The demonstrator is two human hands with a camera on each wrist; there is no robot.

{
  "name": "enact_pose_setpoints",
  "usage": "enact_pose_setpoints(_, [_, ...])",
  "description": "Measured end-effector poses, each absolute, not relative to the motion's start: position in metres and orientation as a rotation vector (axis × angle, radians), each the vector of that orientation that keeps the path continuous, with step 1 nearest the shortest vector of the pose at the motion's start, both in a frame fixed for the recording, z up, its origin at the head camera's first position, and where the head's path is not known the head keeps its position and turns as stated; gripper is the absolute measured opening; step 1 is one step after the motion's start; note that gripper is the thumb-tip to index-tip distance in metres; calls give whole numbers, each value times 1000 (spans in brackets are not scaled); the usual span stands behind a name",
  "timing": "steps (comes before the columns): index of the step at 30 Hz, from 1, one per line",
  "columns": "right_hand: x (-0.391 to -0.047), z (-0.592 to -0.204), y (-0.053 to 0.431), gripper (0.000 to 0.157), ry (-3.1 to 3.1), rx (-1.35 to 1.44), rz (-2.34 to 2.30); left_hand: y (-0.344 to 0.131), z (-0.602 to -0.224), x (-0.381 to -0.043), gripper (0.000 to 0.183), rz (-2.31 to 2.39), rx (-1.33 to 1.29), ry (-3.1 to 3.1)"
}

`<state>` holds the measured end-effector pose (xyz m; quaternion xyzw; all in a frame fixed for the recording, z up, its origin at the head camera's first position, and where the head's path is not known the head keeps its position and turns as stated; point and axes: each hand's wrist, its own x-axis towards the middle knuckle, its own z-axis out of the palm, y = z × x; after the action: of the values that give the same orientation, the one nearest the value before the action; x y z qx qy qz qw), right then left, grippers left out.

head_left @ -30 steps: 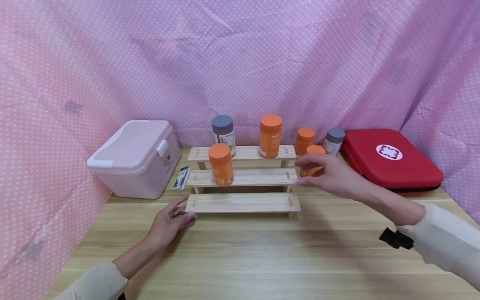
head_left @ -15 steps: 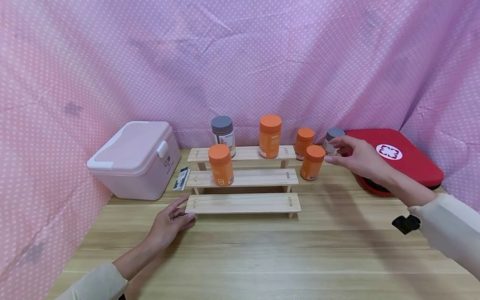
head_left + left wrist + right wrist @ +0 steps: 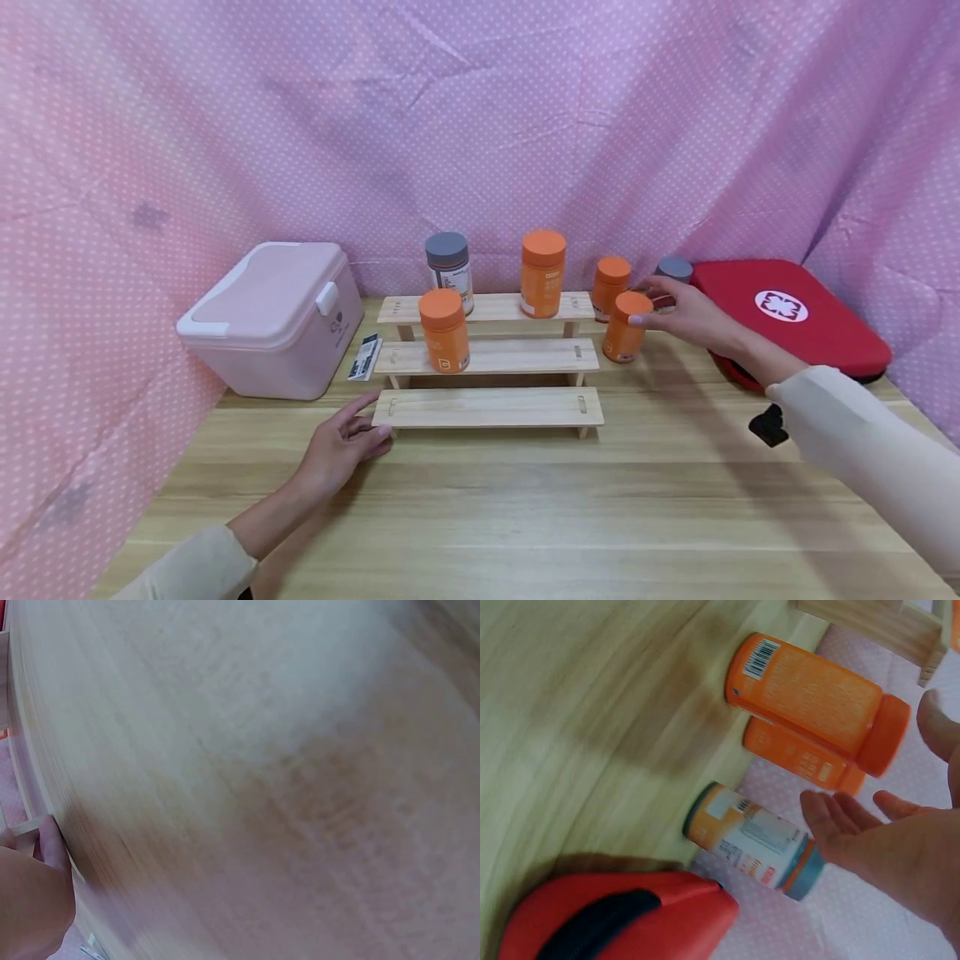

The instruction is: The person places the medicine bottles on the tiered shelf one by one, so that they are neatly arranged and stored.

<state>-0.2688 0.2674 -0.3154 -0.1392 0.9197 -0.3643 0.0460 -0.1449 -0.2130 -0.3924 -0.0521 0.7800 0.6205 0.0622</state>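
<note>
My left hand (image 3: 333, 454) holds the left end of a three-step wooden display rack (image 3: 487, 408), thumb at the front and fingers at the side. In the left wrist view that hand (image 3: 34, 892) shows only at the edge. To the right of the rack, my right hand (image 3: 690, 317) reaches with parted thumb and fingers beside an orange pill bottle (image 3: 621, 340) standing on the table. The right wrist view shows a gap between the hand (image 3: 900, 840) and this bottle's cap (image 3: 889, 735). Behind stand another orange bottle (image 3: 609, 287) and a grey-capped bottle (image 3: 746, 840), partly hidden in the head view.
On the rack's top step stand a grey-capped bottle (image 3: 452, 279) and an orange bottle (image 3: 543, 283); the middle step bears an orange bottle (image 3: 447, 343). A pink box (image 3: 277, 325) and a printed card (image 3: 364, 358) lie left, a red first-aid case (image 3: 810, 333) right.
My right hand has moved from the rack's right end out past the front orange bottle, then back left to it. The left hand stays at the rack, and the bottles stand where they were.
</note>
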Motion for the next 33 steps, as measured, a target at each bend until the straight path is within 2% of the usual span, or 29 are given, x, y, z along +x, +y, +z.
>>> enact_pose_setpoints(11, [-274,-327,256,56,2826,-528,-1192,-213,-393,-144,62,1885,-169,2353])
enact_pose_setpoints(25, [-269,-326,258,55,2875,-545,-1173,-212,-391,-143,62,1890,-165,2346])
enact_pose_setpoints(33, [-251,-311,265,58,2914,-514,-1152,-212,-393,-145,62,1883,-200,2345])
